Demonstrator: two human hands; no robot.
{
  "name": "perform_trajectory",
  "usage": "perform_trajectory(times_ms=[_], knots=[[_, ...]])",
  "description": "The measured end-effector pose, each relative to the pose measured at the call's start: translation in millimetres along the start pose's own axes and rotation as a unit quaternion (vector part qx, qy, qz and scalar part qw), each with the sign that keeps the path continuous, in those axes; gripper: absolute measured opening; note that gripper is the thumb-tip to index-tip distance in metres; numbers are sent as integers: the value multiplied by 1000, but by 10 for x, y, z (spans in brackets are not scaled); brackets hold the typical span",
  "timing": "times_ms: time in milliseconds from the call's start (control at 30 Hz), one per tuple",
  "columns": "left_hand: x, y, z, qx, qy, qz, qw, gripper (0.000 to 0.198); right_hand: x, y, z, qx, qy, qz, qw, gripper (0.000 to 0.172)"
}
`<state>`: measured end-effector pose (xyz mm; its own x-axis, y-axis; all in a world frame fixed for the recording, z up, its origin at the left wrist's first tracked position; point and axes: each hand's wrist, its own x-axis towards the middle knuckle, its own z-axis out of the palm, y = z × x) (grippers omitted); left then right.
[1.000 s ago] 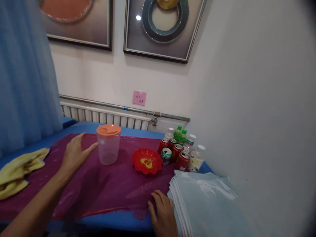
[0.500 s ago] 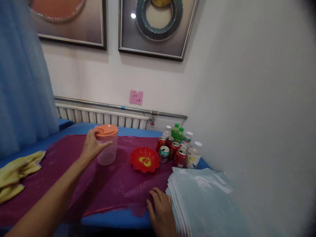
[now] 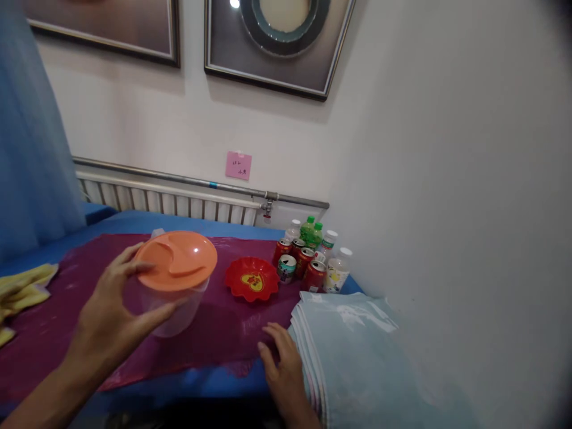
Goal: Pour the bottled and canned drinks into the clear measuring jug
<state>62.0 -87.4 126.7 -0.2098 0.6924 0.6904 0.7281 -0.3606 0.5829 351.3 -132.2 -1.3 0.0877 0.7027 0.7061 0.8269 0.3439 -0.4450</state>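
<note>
- Left forearm enters from the lower left corner of the frame, bare, angled up toward the centre.
- Left hand (image 3: pixel 111 310) sits left of centre in the lower half, wrist roughly straight.
- Left fingers (image 3: pixel 123 262) spread and curled in a wide grasp; thumb (image 3: pixel 154 314) wraps round low on the near side, other fingers up at the top edge.
- Right hand (image 3: pixel 283 363) at bottom centre, wrist cut off by the lower edge.
- Right hand palm down, lying flat, holding nothing.
- Right fingers (image 3: pixel 277 333) loosely together, pointing up and left in the frame.
- Hands well apart.
</note>
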Motion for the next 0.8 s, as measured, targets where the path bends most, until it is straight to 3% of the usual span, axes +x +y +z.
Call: perform_trajectory(times_ms=[100, 233, 367, 533, 800], knots=[[-269, 68, -35, -20, -22, 15, 999, 68, 214, -307, -346, 64, 15, 24, 998, 23], [-450, 122, 30, -62, -33, 104, 992, 66, 621, -859, -699, 114, 7, -61, 992, 28], [-534, 166, 93, -51, -36, 159, 985, 77, 967, -1265, -624, 78, -69, -123, 987, 22], [-610, 180, 121, -16, -36, 217, 975, 84, 1172, -1451, -506, 26, -229, -55, 971, 14], [-740, -92, 299, -15, -118, 146, 982, 104, 1226, -1475, -578, 10, -240, 6, 971, 10]])
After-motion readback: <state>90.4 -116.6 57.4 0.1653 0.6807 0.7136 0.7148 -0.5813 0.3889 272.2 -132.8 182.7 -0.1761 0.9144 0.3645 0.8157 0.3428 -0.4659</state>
